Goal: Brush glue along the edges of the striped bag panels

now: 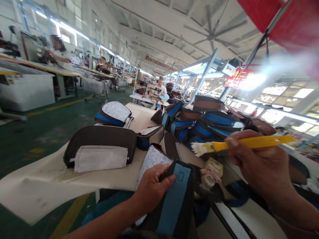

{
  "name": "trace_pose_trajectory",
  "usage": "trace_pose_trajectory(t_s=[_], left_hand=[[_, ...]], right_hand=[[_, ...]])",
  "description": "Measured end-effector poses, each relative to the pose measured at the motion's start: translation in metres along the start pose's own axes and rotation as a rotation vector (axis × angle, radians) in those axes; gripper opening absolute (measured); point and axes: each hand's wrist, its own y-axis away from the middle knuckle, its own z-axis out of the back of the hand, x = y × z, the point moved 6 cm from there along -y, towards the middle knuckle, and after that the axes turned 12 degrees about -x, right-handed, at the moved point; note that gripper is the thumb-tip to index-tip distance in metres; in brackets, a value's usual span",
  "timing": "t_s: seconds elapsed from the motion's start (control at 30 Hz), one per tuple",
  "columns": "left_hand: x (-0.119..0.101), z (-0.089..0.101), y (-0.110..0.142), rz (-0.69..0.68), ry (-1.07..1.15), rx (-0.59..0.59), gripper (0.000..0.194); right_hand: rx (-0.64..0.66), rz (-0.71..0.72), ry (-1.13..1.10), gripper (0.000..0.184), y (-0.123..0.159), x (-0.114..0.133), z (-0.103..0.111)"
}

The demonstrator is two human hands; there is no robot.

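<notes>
L hand (pixel 154 186) grips blk-blue bag (pixel 174 199), R hand (pixel 260 167) clutches yellow brush (pixel 260 142), crusted jar (pixel 214 166) btwn hands, blue bags (pixel 183 127) piled behind.

Head cam sits behind and above the grip of the left hand (pixel 154 186), facing forward, bit down. Right hand (pixel 260 164) also close; ceiling (pixel 154 21) far beyond the grip.

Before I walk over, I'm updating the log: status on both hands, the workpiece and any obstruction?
Left hand gripping black-and-blue piece. Right hand holding yellow brush, bristles apart from piece. Piled bags crowd the far side.
</notes>
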Motion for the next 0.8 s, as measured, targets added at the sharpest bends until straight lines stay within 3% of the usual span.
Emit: trace_pose_trajectory(t_s=[0.1, 0.23, 0.33, 0.43, 0.53, 0.63, 0.7, 0.8], left_hand=[[-0.004, -0.009, -0.002, -0.028, -0.065, -0.059, 0.021], [-0.005, -0.014, -0.006, -0.04, -0.092, -0.09, 0.017], [-0.003, -0.014, -0.009, -0.015, -0.049, -0.087, 0.018], [-0.003, -0.011, -0.012, -0.004, -0.026, -0.069, 0.019], [-0.003, -0.006, -0.016, 0.012, -0.04, -0.08, 0.02], [-0.001, -0.005, -0.019, 0.034, -0.04, -0.092, 0.022], [0.0, -0.007, -0.02, 0.036, -0.043, -0.093, 0.021], [0.001, -0.009, -0.021, 0.023, -0.027, -0.11, 0.021]], right_hand=[[0.271, 0.249, 0.013, 0.014, 0.015, 0.04, -0.038], [0.424, 0.329, 0.018, 0.009, 0.03, 0.03, -0.065], [0.489, 0.348, 0.066, 0.009, 0.033, 0.012, -0.065], [0.566, 0.376, 0.152, 0.01, 0.028, -0.001, -0.051], [0.553, 0.449, 0.236, 0.01, 0.018, -0.002, -0.033], [0.416, 0.456, 0.211, 0.005, 0.012, 0.007, -0.029], [0.376, 0.421, 0.128, 0.001, 0.016, 0.013, -0.041], [0.456, 0.416, 0.02, 0.002, 0.025, 0.017, -0.065]])
